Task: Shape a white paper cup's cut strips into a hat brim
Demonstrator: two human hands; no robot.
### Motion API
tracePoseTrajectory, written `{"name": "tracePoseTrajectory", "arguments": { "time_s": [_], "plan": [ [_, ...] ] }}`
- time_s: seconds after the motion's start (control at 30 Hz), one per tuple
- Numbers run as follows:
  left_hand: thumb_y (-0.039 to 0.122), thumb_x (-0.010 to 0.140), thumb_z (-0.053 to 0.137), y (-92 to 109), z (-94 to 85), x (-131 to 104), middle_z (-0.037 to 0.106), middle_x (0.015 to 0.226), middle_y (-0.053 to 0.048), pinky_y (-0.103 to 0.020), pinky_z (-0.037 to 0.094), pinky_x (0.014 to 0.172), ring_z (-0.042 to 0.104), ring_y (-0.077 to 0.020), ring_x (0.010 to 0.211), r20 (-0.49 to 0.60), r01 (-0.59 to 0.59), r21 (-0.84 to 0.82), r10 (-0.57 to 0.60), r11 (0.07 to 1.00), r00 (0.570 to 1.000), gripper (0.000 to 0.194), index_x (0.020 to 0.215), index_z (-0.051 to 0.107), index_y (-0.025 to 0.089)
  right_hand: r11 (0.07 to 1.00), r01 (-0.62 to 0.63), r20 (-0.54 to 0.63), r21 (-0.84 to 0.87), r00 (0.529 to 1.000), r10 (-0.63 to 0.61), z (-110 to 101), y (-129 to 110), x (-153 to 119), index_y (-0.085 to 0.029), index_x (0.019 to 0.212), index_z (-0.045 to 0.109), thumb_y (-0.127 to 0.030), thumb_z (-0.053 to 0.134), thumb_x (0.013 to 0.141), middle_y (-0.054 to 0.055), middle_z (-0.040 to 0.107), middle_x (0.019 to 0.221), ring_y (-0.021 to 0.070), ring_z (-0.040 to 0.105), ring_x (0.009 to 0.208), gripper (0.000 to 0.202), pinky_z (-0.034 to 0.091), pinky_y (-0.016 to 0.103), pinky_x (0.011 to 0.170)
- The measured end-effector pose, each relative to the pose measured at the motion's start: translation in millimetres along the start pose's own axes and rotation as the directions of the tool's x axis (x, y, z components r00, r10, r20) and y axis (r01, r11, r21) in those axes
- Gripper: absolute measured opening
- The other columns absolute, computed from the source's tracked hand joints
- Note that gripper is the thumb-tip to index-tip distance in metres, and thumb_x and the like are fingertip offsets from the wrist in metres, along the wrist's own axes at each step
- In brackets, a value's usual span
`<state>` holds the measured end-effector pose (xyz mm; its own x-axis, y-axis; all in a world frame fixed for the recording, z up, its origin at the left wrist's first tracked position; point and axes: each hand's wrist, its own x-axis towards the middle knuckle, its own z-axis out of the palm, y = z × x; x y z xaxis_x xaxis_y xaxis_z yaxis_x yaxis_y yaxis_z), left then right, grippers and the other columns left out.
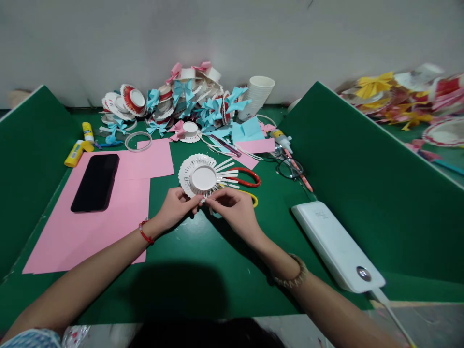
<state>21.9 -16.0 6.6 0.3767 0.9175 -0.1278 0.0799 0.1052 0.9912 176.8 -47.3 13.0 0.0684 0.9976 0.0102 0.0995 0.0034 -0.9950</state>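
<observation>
A white paper cup (203, 178), its wall cut into strips and fanned out round the base, is held above the green table. Most of its strips are curled into a scalloped rim; several at the right still stick out straight. My left hand (177, 205) pinches the rim from the lower left. With thumb and forefinger my right hand (235, 210) grips a strip at the cup's lower edge, close to the left thumb. Just behind the cup lie scissors with a red handle (250, 177) and a yellow handle (253, 198), their blades hidden.
Pink paper sheets (119, 232) and a black phone (96, 182) lie at left, near glue sticks (75, 152). Finished paper-cup crafts with bows (183, 96) and stacked cups (257, 96) stand behind. Glasses (290, 168) and a white power bank (337, 246) lie right, beside a green partition (369, 179).
</observation>
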Motion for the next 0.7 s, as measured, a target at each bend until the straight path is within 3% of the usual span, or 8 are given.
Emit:
{"name": "tracePoseTrajectory", "arguments": {
  "time_s": [0.27, 0.43, 0.7],
  "plan": [
    [0.031, 0.062, 0.07, 1.5, 2.0, 0.2, 0.056, 0.056, 0.0, -0.019, 0.04, 0.043, 0.048, -0.007, 0.046, -0.012, -0.009, 0.019, 0.01, 1.0, 1.0, 0.026, 0.069, 0.055, 0.011, 0.998, 0.01, -0.026, 0.056, 1.0, -0.008, 0.5, 1.9, 1.4, -0.018, 0.062, 0.058, -0.027, 0.071, 0.061, 0.0, 0.062, 0.062, 0.0119, 0.057, 0.056, 0.016, 0.047, 0.025, 0.055],
    [0.028, 0.067, 0.065, 0.1, 3.9, -1.0, 0.056, 0.057, 0.001, -0.019, 0.038, 0.046, 0.046, -0.0067, 0.049, -0.006, -0.095, 0.085, 0.096, 0.992, 0.995, 0.019, 0.068, 0.055, 0.012, 0.994, -0.012, -0.027, 0.109, 1.0, 0.015, 1.3, 1.1, 1.8, -0.018, 0.063, 0.057, -0.022, 0.072, 0.058, -0.001, 0.06, 0.063, 0.0107, 0.057, 0.057, 0.016, 0.046, 0.023, 0.054],
    [0.027, 0.071, 0.061, -6.7, 1.6, -0.7, 0.056, 0.058, 0.001, -0.019, 0.037, 0.049, 0.046, -0.0071, 0.052, -0.014, -0.137, 0.249, 0.145, 0.959, 0.989, 0.018, 0.067, 0.056, 0.011, 0.996, -0.015, -0.01, 0.089, 1.0, 0.015, 1.0, -0.4, -0.1, -0.017, 0.064, 0.059, -0.023, 0.069, 0.064, -0.001, 0.062, 0.062, 0.0109, 0.059, 0.056, 0.011, 0.049, 0.024, 0.055]
  ]
}}
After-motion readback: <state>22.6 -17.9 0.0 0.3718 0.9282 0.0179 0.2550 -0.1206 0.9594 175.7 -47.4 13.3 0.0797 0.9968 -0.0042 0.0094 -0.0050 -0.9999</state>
